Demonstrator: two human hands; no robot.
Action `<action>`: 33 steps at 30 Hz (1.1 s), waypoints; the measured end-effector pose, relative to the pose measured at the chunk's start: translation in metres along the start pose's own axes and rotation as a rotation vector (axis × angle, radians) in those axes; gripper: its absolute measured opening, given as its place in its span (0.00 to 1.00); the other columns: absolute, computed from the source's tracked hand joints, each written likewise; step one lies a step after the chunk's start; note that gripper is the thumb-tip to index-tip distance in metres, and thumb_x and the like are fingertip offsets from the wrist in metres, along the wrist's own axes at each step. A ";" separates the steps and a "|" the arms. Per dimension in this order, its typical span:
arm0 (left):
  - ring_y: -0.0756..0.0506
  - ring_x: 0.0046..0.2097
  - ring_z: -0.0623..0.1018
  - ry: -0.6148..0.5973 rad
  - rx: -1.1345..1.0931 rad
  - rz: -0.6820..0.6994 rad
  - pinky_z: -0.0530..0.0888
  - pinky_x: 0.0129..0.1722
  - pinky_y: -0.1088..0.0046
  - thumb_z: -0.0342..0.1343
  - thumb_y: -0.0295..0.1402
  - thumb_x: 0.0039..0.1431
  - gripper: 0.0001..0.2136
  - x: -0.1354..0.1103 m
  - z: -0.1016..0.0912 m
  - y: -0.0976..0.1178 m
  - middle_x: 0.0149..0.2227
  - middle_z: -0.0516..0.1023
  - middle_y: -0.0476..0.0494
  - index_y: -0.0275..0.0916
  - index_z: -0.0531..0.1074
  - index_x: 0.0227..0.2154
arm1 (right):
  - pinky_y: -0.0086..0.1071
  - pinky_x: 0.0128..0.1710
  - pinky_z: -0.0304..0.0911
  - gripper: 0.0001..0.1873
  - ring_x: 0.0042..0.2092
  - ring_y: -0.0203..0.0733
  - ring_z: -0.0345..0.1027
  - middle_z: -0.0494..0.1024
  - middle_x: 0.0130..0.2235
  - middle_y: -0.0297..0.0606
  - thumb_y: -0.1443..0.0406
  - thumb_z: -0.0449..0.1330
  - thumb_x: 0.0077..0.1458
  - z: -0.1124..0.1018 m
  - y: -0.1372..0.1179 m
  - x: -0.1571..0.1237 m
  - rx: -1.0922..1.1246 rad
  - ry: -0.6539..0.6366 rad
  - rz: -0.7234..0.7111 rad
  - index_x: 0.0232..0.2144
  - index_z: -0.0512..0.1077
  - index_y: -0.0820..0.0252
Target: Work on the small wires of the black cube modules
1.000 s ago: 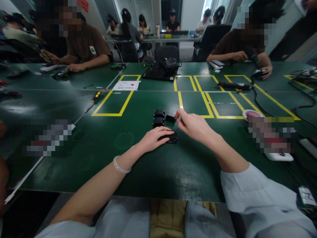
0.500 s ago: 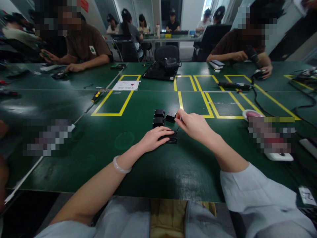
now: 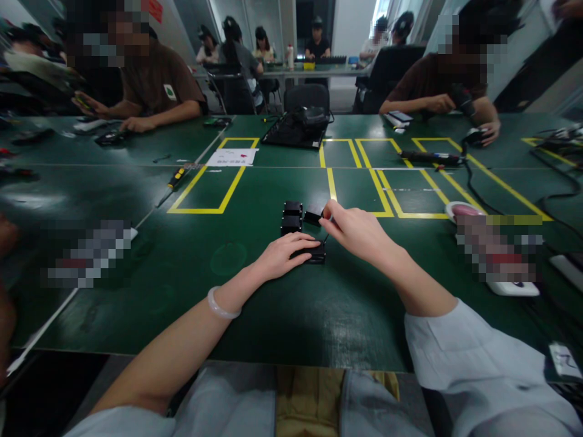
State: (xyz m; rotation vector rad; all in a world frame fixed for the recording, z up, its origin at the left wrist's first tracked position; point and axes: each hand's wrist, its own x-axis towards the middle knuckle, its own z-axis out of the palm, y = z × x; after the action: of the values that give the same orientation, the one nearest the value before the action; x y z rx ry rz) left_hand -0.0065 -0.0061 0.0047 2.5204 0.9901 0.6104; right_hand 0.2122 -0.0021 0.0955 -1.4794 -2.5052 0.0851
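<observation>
My left hand (image 3: 286,253) lies flat on a small black box (image 3: 316,253) on the green table (image 3: 273,303), fingers together, pressing it down. My right hand (image 3: 357,232) is closed in a pinch around a thin dark tool whose tip points down at that box. Its fingertips sit right beside another small black box (image 3: 313,215). Two more black boxes (image 3: 292,217) stand stacked just left of that one.
Yellow tape rectangles (image 3: 207,188) mark the table beyond the boxes. A screwdriver (image 3: 175,178), a white paper (image 3: 232,157) and a black tray (image 3: 296,130) lie farther back. Cables (image 3: 483,188) and a white-pink object (image 3: 464,210) are at the right. Other people sit across the table.
My right hand has shifted slightly left toward the black box beyond the one I hold. The left hand has stayed put.
</observation>
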 end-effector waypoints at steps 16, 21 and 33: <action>0.43 0.56 0.71 0.005 0.004 0.007 0.68 0.57 0.63 0.50 0.35 0.68 0.16 0.000 0.000 0.000 0.56 0.70 0.44 0.47 0.69 0.56 | 0.31 0.27 0.44 0.14 0.29 0.40 0.67 0.77 0.31 0.38 0.62 0.43 0.63 0.001 0.001 0.000 0.016 0.010 0.007 0.47 0.62 0.59; 0.43 0.56 0.71 0.008 -0.004 0.002 0.69 0.57 0.64 0.50 0.35 0.68 0.16 0.000 0.000 0.000 0.56 0.71 0.44 0.47 0.69 0.56 | 0.31 0.27 0.45 0.15 0.29 0.39 0.67 0.77 0.31 0.38 0.58 0.43 0.65 0.001 0.001 0.001 0.023 0.012 0.017 0.45 0.64 0.59; 0.43 0.56 0.71 0.005 0.001 0.002 0.69 0.56 0.63 0.50 0.35 0.67 0.16 0.001 0.000 0.001 0.56 0.71 0.44 0.47 0.69 0.56 | 0.31 0.26 0.44 0.14 0.28 0.38 0.65 0.77 0.31 0.38 0.62 0.43 0.63 0.001 0.000 0.001 0.009 0.021 0.018 0.46 0.64 0.59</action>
State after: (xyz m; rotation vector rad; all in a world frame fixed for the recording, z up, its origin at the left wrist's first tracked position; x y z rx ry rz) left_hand -0.0057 -0.0065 0.0056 2.5223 0.9909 0.6175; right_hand 0.2119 -0.0010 0.0950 -1.4911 -2.4723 0.0835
